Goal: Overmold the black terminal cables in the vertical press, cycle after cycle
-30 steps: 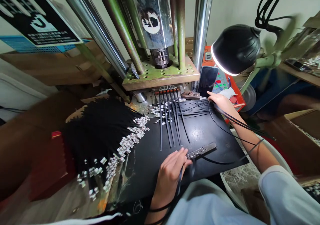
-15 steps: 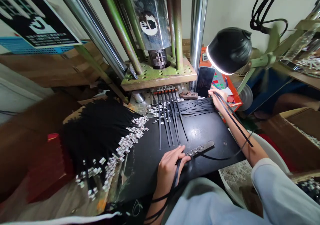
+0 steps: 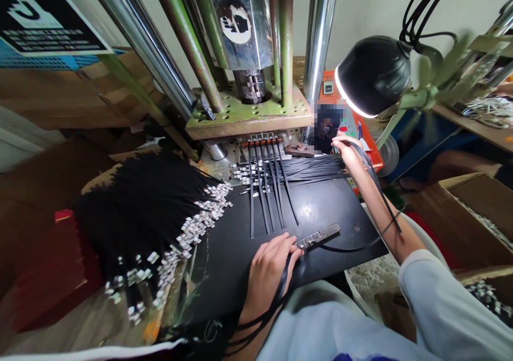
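My left hand (image 3: 272, 267) rests on the black work surface (image 3: 224, 265), its fingers closed on the left end of a slotted metal bar (image 3: 324, 233). Black straps pass under that palm and along the wrist. One black strap (image 3: 352, 250) curves from the bar toward my right forearm. Raised at the right, my right hand (image 3: 349, 150) grips several black straps (image 3: 379, 182) that hang over the forearm. Between the hands and the press, a row of black straps (image 3: 273, 187) comes out of a fixture (image 3: 262, 140). More straps (image 3: 316, 168) lie crosswise behind them.
A press plate (image 3: 248, 121) overhangs the fixture. At left lies a big pile of black straps with white ends (image 3: 148, 206). A lit lamp (image 3: 374, 75) and an orange control box (image 3: 374, 150) stand at right, near a white tub (image 3: 433, 232) and cardboard boxes (image 3: 460, 206).
The camera view has shifted slightly, moving most things a little to the left. Both hands keep their holds. The dark phone-like object beside the control box is now blurred into blocks.
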Demonstrator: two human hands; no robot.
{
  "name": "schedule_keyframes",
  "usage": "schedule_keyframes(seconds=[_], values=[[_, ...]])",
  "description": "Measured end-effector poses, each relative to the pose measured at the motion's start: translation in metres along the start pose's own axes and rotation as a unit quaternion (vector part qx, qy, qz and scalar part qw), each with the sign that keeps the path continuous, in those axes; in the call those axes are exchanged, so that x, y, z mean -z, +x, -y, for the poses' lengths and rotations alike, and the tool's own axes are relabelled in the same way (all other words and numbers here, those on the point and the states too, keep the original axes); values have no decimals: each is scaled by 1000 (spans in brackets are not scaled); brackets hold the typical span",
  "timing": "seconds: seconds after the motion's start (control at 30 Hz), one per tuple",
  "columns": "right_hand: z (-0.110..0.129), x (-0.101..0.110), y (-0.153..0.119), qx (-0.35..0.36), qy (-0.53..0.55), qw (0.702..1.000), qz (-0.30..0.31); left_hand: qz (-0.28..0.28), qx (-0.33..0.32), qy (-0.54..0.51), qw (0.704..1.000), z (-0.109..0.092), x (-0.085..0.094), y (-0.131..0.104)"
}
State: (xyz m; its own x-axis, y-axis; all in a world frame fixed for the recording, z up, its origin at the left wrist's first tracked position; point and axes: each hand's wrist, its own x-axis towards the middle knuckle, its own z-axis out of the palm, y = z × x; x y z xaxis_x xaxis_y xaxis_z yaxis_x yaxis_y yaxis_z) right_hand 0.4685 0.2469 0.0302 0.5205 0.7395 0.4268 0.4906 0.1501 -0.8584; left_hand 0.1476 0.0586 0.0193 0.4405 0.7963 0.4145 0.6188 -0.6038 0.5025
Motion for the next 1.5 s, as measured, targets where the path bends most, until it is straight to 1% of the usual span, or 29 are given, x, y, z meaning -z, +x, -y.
schedule_keyframes(seconds=[0.1, 0.23, 0.37, 0.47, 0.5, 0.57, 0.63, 0.67, 0.73, 0.8, 0.87, 0.93, 1.03, 1.13, 1.37, 1.5], values=[[4, 1, -2, 6, 4, 1000, 0, 34, -13, 17, 999, -2, 9, 6], [6, 0, -2, 9, 1, 1000, 1, 46, -13, 30, 998, -3, 12, 9], [3, -3, 1, 13, -7, 1000, -3, 41, -16, 35, 998, -6, 9, 9], [4, 1, 2, 26, -12, 1000, 0, 32, -14, 32, 999, -4, 9, 11], [5, 4, 0, 34, -14, 999, 5, 34, -22, 23, 999, -1, 11, 11], [8, 11, -5, 53, -19, 998, 16, 50, -65, -15, 997, 8, 19, 12], [10, 18, -13, 77, -27, 996, 32, 57, -114, -55, 990, 18, 31, 11], [11, 20, -17, 91, -32, 994, 44, 49, -129, -63, 988, 23, 38, 10], [11, 23, -24, 120, -45, 988, 87, 22, -128, -47, 990, 29, 48, 8], [10, 23, -29, 147, -61, 977, 145, -2, -115, -18, 993, 28, 52, 7], [8, 22, -32, 167, -79, 963, 196, 0, -105, -9, 994, 24, 48, 5], [5, 20, -33, 177, -99, 954, 223, 0, -100, -22, 995, 17, 38, 4], [1, 19, -32, 178, -132, 946, 236, -21, -99, -39, 994, 9, 20, 2], [-1, 16, -30, 177, -163, 939, 246, -41, -104, -39, 993, 6, 10, 0], [-5, 9, -28, 167, -220, 927, 254, -70, -86, -61, 992, 7, 6, -4], [-8, 7, -26, 160, -234, 921, 266, -87, -119, -74, 986, 9, 5, -2]])
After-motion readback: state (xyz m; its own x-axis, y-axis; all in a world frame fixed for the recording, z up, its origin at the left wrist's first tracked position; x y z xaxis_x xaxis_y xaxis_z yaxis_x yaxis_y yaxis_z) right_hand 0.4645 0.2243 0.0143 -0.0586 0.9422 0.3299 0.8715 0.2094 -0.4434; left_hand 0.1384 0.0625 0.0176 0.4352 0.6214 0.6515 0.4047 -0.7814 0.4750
